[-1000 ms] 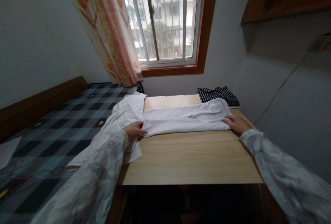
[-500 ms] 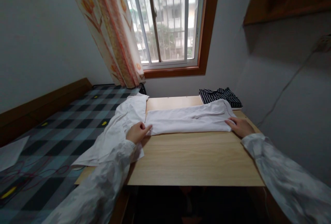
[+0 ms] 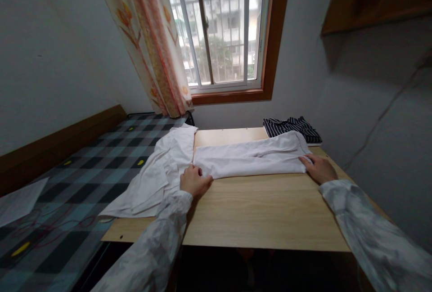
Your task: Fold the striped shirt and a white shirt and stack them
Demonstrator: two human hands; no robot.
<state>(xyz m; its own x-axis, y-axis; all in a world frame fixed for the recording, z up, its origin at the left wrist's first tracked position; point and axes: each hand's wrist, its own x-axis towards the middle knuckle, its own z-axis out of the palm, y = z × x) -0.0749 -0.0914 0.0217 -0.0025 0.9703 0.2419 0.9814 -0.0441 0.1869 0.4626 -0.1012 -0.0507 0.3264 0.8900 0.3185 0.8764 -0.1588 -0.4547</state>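
Note:
A white garment (image 3: 251, 159) lies folded into a long strip across the wooden table (image 3: 256, 211), and its left part hangs loose over the table's left edge toward the bed. My left hand (image 3: 195, 181) rests on the strip's near left end, fingers laid on the cloth. At the strip's right end my right hand (image 3: 317, 168) presses flat on the cloth's corner. Neither hand lifts the fabric.
A dark striped garment (image 3: 292, 127) sits folded at the table's far right corner. A bed with a checked cover (image 3: 77, 179) adjoins the table on the left, with a sheet of paper (image 3: 20, 202) and red cords on it. A curtain (image 3: 151, 44) hangs by the window.
My left hand has slid a little right along the near edge of the strip. The right hand keeps its place on the right end. The camera has shifted left.

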